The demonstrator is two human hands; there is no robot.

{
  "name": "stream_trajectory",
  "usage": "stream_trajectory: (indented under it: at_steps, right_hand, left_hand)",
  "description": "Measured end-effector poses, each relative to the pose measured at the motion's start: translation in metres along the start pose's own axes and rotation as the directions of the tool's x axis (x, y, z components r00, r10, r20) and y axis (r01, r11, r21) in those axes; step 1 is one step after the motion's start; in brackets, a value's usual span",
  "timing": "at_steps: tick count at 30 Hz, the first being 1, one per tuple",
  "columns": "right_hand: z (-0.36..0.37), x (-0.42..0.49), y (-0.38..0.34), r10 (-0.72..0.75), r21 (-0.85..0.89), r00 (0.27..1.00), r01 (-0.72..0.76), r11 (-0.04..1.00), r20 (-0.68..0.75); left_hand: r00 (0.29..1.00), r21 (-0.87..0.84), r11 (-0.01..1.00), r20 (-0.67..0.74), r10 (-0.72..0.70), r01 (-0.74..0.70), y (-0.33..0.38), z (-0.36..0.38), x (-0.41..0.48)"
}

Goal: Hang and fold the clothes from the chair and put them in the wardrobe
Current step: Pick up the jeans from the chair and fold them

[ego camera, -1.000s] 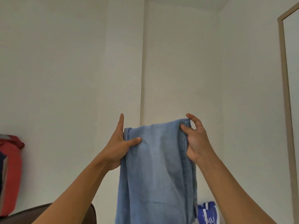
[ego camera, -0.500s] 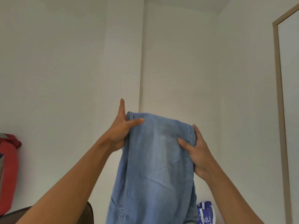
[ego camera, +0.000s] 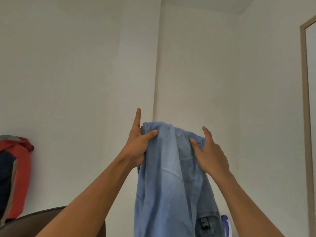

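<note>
I hold light blue jeans (ego camera: 167, 177) up at chest height in front of a white wall corner. My left hand (ego camera: 138, 142) pinches the upper left edge between thumb and fingers, its index finger pointing straight up. My right hand (ego camera: 208, 154) grips the upper right edge with the thumb pressed into the cloth. The jeans hang down folded lengthwise, and a darker waistband part with a belt loop (ego camera: 204, 223) shows at the lower right. The bottom of the jeans runs out of the frame.
A brown chair back (ego camera: 42, 219) sits at the lower left. A red and dark garment (ego camera: 15, 168) hangs at the left edge. A blue and white bag (ego camera: 225, 224) peeks out behind the jeans. A beige door frame (ego camera: 306, 117) stands at the right.
Both hands have shifted right and come closer together, bunching the top edge of the jeans. The right hand now sits lower than the left, and the waistband has swung into view.
</note>
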State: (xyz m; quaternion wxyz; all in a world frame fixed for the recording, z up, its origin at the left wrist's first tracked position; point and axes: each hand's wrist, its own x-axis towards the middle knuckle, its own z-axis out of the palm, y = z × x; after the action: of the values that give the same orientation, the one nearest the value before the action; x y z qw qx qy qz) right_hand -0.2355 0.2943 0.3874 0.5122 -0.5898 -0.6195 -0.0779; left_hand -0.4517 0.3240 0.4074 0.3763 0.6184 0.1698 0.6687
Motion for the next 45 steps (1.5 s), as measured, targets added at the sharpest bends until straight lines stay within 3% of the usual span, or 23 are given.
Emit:
stream_trajectory:
  at_steps: [1,2,3,4,5,6,8,10,14,16,18,19,21,23,24,26,28,31,34,37,41,43,45]
  right_hand:
    - [0.002,-0.002,0.003,0.048,0.029,0.999,-0.047,0.998,-0.002]
    - [0.003,-0.006,0.004,0.125,0.169,0.991,-0.132,0.977,0.055]
    - [0.006,-0.011,0.005,0.203,0.384,0.961,-0.263,0.885,0.189]
    - [0.009,-0.016,0.006,0.208,0.569,0.903,-0.403,0.717,0.377]
    - [0.014,-0.021,0.008,0.107,0.688,0.833,-0.514,0.512,0.543]
    - [0.017,-0.027,0.007,0.000,0.746,0.798,-0.563,0.356,0.603]
    - [0.024,-0.029,0.007,-0.083,0.825,0.825,-0.542,0.159,0.558]
    - [0.027,-0.022,0.003,-0.073,0.889,0.888,-0.447,0.100,0.455]
    - [0.018,-0.002,-0.010,-0.078,0.933,0.949,-0.284,0.222,0.307]
    - [0.013,0.005,-0.017,-0.066,0.907,0.969,-0.198,0.372,0.239]
    - [0.013,0.011,-0.023,-0.048,0.812,0.984,-0.113,0.573,0.171]
    - [0.015,0.014,-0.026,-0.036,0.777,0.988,-0.095,0.622,0.150]
    - [0.017,0.018,-0.032,-0.008,0.787,0.994,-0.078,0.612,0.105]
    - [0.020,0.024,-0.035,0.052,0.844,0.997,-0.069,0.532,0.049]
    - [0.020,0.026,-0.036,0.094,0.876,0.995,-0.075,0.476,0.034]
    - [0.018,0.028,-0.034,0.145,0.918,0.988,-0.099,0.383,0.046]
    - [0.016,0.028,-0.021,0.069,0.916,0.989,-0.149,0.372,0.132]
    - [0.013,0.023,0.000,-0.151,0.839,0.930,-0.221,0.497,0.334]
    - [0.007,0.028,0.005,-0.026,0.743,0.984,-0.117,0.659,0.177]
    - [0.003,0.034,0.006,0.038,0.694,0.999,-0.045,0.718,0.026]
    - [0.002,0.042,0.010,0.019,0.627,1.000,-0.006,0.779,-0.014]
    - [0.004,0.047,0.008,0.002,0.525,0.999,0.022,0.851,-0.045]
    - [0.001,0.050,0.006,0.012,0.522,0.999,0.005,0.853,-0.030]
  left_hand:
    - [1.000,-0.019,1.000,0.007,-0.005,0.005,0.002,0.003,0.001]
    - [1.000,-0.047,0.999,0.012,-0.010,0.011,0.003,0.006,0.001]
    - [1.000,-0.082,0.996,0.010,-0.016,0.017,0.003,0.009,0.002]
    - [1.000,-0.113,0.993,0.008,-0.019,0.019,0.003,0.011,0.002]
    - [1.000,-0.136,0.991,0.005,-0.020,0.021,0.002,0.011,0.004]
    - [1.000,-0.140,0.990,0.006,-0.020,0.020,0.002,0.010,0.005]
    - [1.000,-0.128,0.992,0.019,-0.017,0.019,0.002,0.004,0.006]
    - [1.000,-0.101,0.995,0.024,-0.019,0.022,0.004,-0.003,0.005]
    - [0.997,0.126,0.991,0.053,-0.056,0.049,0.018,-0.034,0.008]
    - [0.992,0.297,0.953,0.098,-0.082,0.050,0.026,-0.050,0.009]
    - [0.998,0.439,0.898,0.032,-0.055,0.036,0.028,-0.057,0.012]
    - [0.999,0.451,0.892,-0.035,-0.025,0.038,0.028,-0.056,0.011]
    - [0.987,0.279,0.957,-0.157,-0.037,0.080,0.023,-0.054,0.009]
    - [0.991,0.084,0.991,-0.094,-0.098,0.106,0.010,-0.050,0.000]
    - [0.996,0.096,0.991,-0.010,-0.091,0.092,0.002,-0.048,-0.007]
    - [0.993,0.304,0.953,0.112,-0.045,0.009,-0.012,-0.042,-0.019]
    - [0.996,0.372,0.926,0.076,0.038,-0.063,-0.020,-0.036,-0.019]
    - [0.993,0.238,0.967,-0.058,0.107,-0.091,-0.020,-0.029,-0.010]
    - [0.986,0.268,0.957,-0.094,0.137,-0.107,-0.026,-0.023,-0.004]
    - [0.989,0.418,0.897,0.017,0.148,-0.141,-0.030,-0.023,0.000]
    - [0.969,0.590,0.770,0.115,0.220,-0.245,-0.027,-0.021,0.006]
    - [0.959,0.675,0.695,0.071,0.273,-0.248,-0.028,-0.017,0.008]
    - [0.957,0.714,0.667,0.015,0.290,-0.214,-0.029,-0.012,0.006]
